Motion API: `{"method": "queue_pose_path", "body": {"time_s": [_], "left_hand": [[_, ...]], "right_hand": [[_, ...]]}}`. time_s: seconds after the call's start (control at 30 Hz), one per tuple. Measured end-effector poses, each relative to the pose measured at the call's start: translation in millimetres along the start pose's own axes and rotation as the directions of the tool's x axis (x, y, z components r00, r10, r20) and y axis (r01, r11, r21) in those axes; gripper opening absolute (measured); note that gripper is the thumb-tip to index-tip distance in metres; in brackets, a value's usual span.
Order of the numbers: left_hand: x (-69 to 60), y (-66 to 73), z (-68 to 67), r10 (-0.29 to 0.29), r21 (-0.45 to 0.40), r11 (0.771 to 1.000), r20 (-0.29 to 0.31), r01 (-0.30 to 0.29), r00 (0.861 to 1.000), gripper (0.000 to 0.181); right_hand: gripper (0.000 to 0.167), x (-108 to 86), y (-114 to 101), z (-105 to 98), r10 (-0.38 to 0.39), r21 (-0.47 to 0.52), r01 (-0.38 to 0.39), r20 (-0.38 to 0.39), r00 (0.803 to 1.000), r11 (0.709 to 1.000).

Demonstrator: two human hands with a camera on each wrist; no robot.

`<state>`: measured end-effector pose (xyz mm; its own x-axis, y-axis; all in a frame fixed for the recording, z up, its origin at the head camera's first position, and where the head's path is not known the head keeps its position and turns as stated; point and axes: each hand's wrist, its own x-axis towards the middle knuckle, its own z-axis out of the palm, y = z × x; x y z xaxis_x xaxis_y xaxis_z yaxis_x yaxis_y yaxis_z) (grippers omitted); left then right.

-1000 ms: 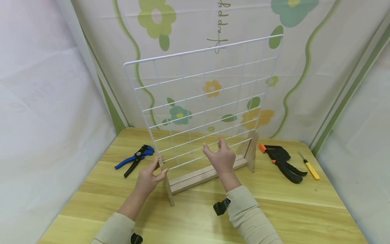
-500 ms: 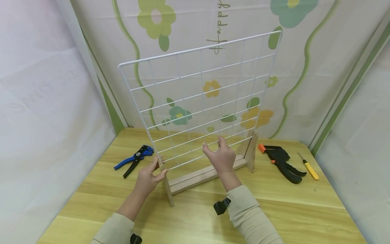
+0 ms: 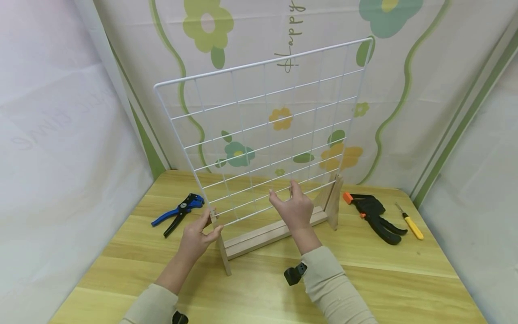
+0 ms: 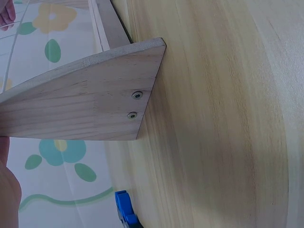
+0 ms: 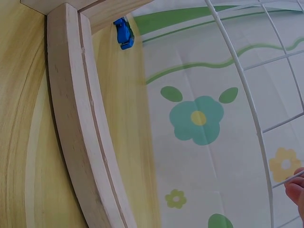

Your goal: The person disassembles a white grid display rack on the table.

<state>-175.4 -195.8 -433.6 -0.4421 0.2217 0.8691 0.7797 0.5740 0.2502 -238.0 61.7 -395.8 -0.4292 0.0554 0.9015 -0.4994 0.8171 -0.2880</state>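
A white wire grid (image 3: 265, 94) stands tilted between the two side pieces of a wooden stand (image 3: 259, 239). My left hand (image 3: 195, 236) grips the top of the left side piece (image 3: 224, 256) at the grid's lower left corner. The left wrist view shows that side piece (image 4: 85, 99) with two bolts near its foot. My right hand (image 3: 295, 209) pinches a wire low on the grid near its middle; in the right wrist view its fingertips (image 5: 295, 186) are at a wire. The grid's bottom wire (image 5: 254, 107) hangs above the crossbar (image 5: 78, 123).
Blue and black pliers (image 3: 184, 207) lie left of the stand. On the right are a black clamp with orange pads (image 3: 374, 213) and a yellow-handled screwdriver (image 3: 413, 226). A flowered cloth (image 3: 251, 27) hangs behind the table (image 3: 364, 279).
The grid's top edge has shifted up and left, the left corner moving furthest. Both hands have kept their holds almost in place.
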Motion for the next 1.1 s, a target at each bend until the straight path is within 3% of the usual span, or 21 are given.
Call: {"method": "queue_pose_path", "body": {"time_s": [0.63, 0.87, 1.1], "left_hand": [[-0.7, 0.9, -0.9, -0.005, 0.023, 1.000, 0.002, 0.005, 1.000, 0.052], [-2.9, -1.6, 0.1, -0.069, 0.001, 0.998, 0.027, 0.069, 0.997, 0.052], [-2.8, -1.6, 0.5, -0.069, 0.006, 0.998, 0.034, 0.069, 0.997, 0.050]], "right_hand": [[0.050, 7.0, -1.7, -1.4, -0.036, -0.017, 0.035, -0.030, 0.999, 0.999], [0.051, 12.9, -5.2, -4.5, -0.062, -0.006, 0.061, -0.058, 0.996, 0.998], [0.053, 16.7, -6.5, -6.1, -0.098, -0.032, 0.095, -0.106, 0.990, 0.995]]}}
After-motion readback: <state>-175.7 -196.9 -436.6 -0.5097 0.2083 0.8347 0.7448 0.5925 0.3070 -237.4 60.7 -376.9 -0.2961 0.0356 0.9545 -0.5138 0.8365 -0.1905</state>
